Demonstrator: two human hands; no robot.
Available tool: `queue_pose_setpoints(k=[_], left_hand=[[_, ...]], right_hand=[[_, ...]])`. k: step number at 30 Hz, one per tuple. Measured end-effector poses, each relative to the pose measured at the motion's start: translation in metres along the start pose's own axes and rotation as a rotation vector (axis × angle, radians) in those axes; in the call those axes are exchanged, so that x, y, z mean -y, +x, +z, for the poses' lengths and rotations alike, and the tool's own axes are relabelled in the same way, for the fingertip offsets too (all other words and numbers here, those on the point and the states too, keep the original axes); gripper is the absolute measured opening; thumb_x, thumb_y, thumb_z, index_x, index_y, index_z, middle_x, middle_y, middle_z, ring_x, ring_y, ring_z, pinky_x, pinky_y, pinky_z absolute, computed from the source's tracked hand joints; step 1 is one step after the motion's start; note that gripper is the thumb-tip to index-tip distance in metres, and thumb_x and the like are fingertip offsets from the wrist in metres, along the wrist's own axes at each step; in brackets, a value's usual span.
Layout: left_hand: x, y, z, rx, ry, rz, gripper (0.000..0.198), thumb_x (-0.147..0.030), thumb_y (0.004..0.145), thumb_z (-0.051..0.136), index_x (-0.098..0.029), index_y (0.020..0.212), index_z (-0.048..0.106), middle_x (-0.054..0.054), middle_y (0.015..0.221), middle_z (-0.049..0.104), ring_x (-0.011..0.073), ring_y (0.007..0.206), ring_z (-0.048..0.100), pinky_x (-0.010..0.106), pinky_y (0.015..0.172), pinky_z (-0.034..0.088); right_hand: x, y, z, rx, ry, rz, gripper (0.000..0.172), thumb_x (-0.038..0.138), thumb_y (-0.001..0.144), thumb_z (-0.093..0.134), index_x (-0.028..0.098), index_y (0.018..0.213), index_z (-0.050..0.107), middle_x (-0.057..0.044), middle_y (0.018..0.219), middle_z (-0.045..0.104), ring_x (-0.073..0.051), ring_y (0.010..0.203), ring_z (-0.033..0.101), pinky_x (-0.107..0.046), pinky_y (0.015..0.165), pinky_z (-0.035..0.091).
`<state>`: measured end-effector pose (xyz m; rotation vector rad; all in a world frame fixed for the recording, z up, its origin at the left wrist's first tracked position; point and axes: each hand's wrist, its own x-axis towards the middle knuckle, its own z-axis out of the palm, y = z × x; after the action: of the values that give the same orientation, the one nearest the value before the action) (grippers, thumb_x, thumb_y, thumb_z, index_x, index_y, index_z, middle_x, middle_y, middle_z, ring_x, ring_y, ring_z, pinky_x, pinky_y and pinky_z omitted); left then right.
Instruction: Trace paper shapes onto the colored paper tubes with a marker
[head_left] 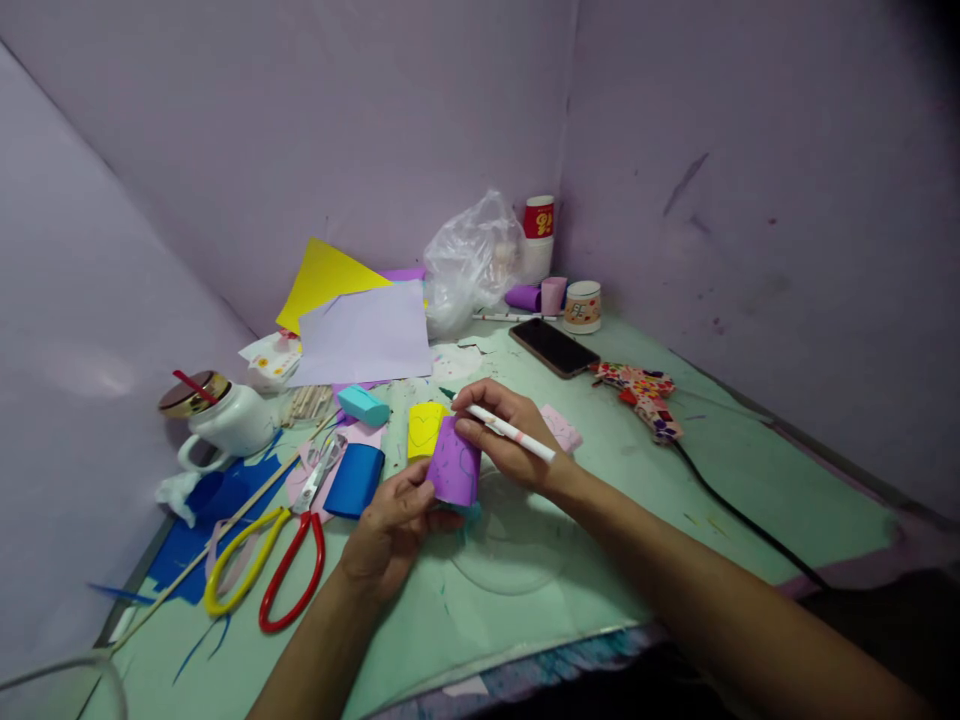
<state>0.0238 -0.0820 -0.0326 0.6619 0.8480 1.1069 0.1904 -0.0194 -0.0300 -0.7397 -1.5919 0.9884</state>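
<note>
My left hand [394, 530] grips the lower left side of a purple paper roll [454, 462], which carries small dark marks and a heart outline. My right hand [514, 440] steadies its upper edge and also holds a white marker [535, 447]. The marker's dark green tip points up and left, away from the purple paper. Right behind the roll is a yellow paper roll [423, 428] with a heart outline. A blue roll [355, 480] and a turquoise one [364, 406] lie to the left. A pink piece [561, 428] shows partly behind my right hand.
Scissors [304, 510] with yellow and red handles lie left, by a wooden stick [202, 552] and a white mug [232, 420]. Paper sheets [367, 335] and a plastic bag [469, 260] are at the back. A phone [553, 347] and a corded, floral-covered tool [645, 395] lie right.
</note>
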Motion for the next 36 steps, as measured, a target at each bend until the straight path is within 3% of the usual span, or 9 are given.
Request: queue_pose_setpoints(k=[4,11,17,22,27,30,32,34,36], left_hand=[[-0.001,0.000,0.000,0.036,-0.007,-0.050,0.033,-0.011,0.064,0.073,-0.008,0.097,0.072,0.009,0.086,0.072,0.0184,0.072,0.065,0.028,0.064,0.057],[-0.012,0.006,-0.008,-0.129,-0.285,-0.149,0.034,-0.020,0.075,0.047,0.001,0.091,0.068,0.023,0.082,0.071,0.0250,0.069,0.068,0.033,0.060,0.056],[-0.014,0.008,-0.009,-0.127,-0.299,-0.152,0.040,-0.023,0.079,0.039,0.002,0.089,0.068,0.022,0.075,0.070,0.0219,0.060,0.066,0.029,0.054,0.054],[-0.004,0.006,0.000,-0.080,-0.137,0.012,0.026,-0.021,0.074,0.059,-0.007,0.092,0.070,0.014,0.082,0.073,0.0218,0.069,0.067,0.031,0.061,0.055],[-0.008,-0.002,0.000,-0.128,0.043,0.258,0.039,-0.029,0.064,0.076,-0.013,0.098,0.070,0.011,0.090,0.073,0.0222,0.080,0.067,0.031,0.066,0.055],[-0.026,-0.006,-0.014,-0.309,0.049,0.440,0.037,-0.032,0.060,0.075,-0.014,0.091,0.069,0.009,0.085,0.073,0.0204,0.074,0.066,0.029,0.061,0.053],[-0.042,-0.009,-0.028,-0.522,0.064,0.614,0.027,-0.030,0.059,0.071,-0.016,0.082,0.066,0.004,0.073,0.070,0.0165,0.066,0.063,0.026,0.056,0.050],[-0.055,-0.012,-0.041,-0.768,0.162,0.781,0.020,-0.029,0.058,0.066,-0.018,0.075,0.062,-0.001,0.067,0.065,0.0136,0.060,0.060,0.026,0.056,0.048],[-0.063,-0.014,-0.051,-0.903,0.239,0.822,0.021,-0.028,0.056,0.066,-0.019,0.074,0.060,-0.002,0.066,0.062,0.0124,0.059,0.058,0.025,0.057,0.046]], right_hand=[[0.000,-0.002,0.002,0.021,-0.019,-0.006,0.010,0.026,0.081,0.059,0.020,0.090,0.059,-0.003,0.088,0.065,-0.018,0.083,0.061,-0.032,0.076,0.047],[0.007,0.003,-0.005,-0.242,0.224,0.085,0.019,0.035,0.086,0.057,0.022,0.100,0.056,-0.006,0.104,0.069,-0.021,0.099,0.062,-0.039,0.089,0.046],[0.006,0.003,-0.005,-0.116,0.279,0.099,0.027,0.028,0.080,0.063,0.022,0.104,0.052,-0.007,0.104,0.068,-0.021,0.102,0.062,-0.036,0.086,0.046],[0.004,0.002,-0.001,0.044,0.130,0.078,0.018,0.027,0.075,0.066,0.020,0.089,0.058,-0.002,0.086,0.062,-0.017,0.081,0.060,-0.031,0.073,0.046],[0.008,0.010,-0.022,-0.040,0.086,0.074,0.019,0.027,0.068,0.069,0.020,0.081,0.057,0.001,0.075,0.056,-0.014,0.068,0.054,-0.027,0.061,0.043],[0.010,0.024,-0.047,-0.148,0.082,0.115,0.023,0.028,0.066,0.069,0.020,0.083,0.056,0.003,0.070,0.055,-0.013,0.061,0.052,-0.027,0.057,0.042],[0.009,0.037,-0.061,-0.205,-0.005,0.095,0.024,0.026,0.063,0.070,0.020,0.082,0.055,0.003,0.068,0.053,-0.013,0.060,0.050,-0.025,0.055,0.040],[0.006,0.051,-0.067,-0.160,-0.015,0.140,0.027,0.027,0.063,0.068,0.021,0.085,0.054,0.004,0.069,0.053,-0.012,0.061,0.050,-0.024,0.054,0.038],[0.000,0.062,-0.066,-0.071,-0.039,0.227,0.028,0.028,0.062,0.066,0.021,0.085,0.053,0.004,0.069,0.054,-0.012,0.061,0.051,-0.024,0.054,0.038]])
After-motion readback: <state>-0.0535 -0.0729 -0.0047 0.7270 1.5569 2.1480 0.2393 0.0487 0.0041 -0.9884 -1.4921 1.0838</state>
